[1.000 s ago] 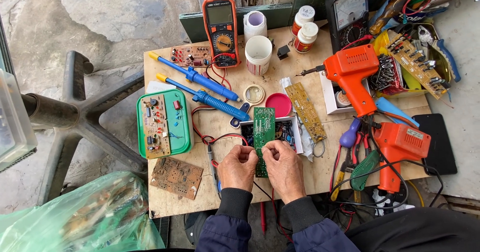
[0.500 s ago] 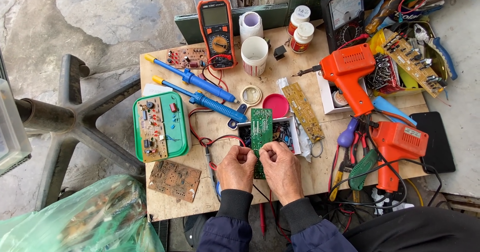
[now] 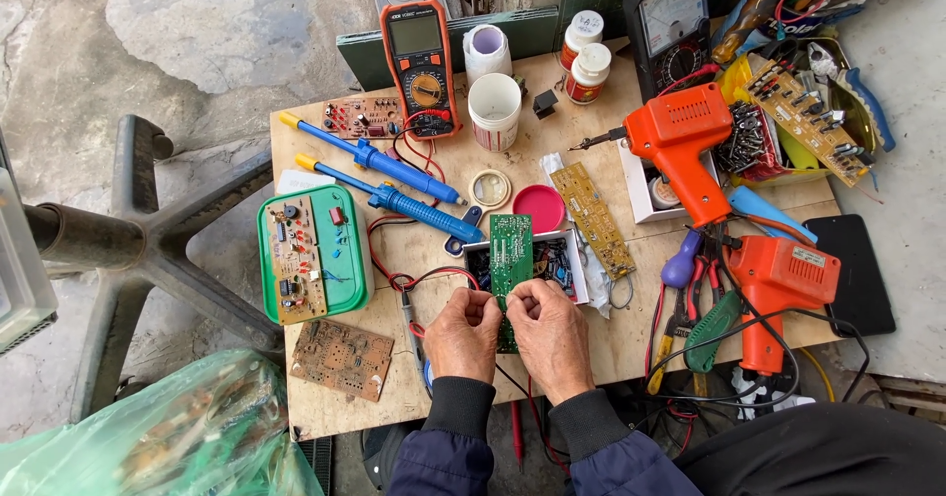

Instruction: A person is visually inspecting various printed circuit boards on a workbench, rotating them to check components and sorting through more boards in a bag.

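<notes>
From the head camera, both hands meet at the near edge of a small wooden table (image 3: 325, 412). The left hand (image 3: 463, 333) and the right hand (image 3: 550, 333) each pinch the near end of a narrow green circuit board (image 3: 510, 252) between thumb and fingertips, fingers curled in and knuckles close together. The board stands up lengthwise away from the person, its far end over a small white box (image 3: 572, 235) of parts. Just beyond lies a pink round lid (image 3: 540, 207). To the left, two blue soldering irons (image 3: 394, 183) lie slanted, and a green tray (image 3: 350, 250) carries another board. A brown board (image 3: 341, 358) lies near the table's front left corner. An orange multimeter (image 3: 422, 63) sits at the far side, and two orange soldering guns (image 3: 729, 200) lie to the right.
</notes>
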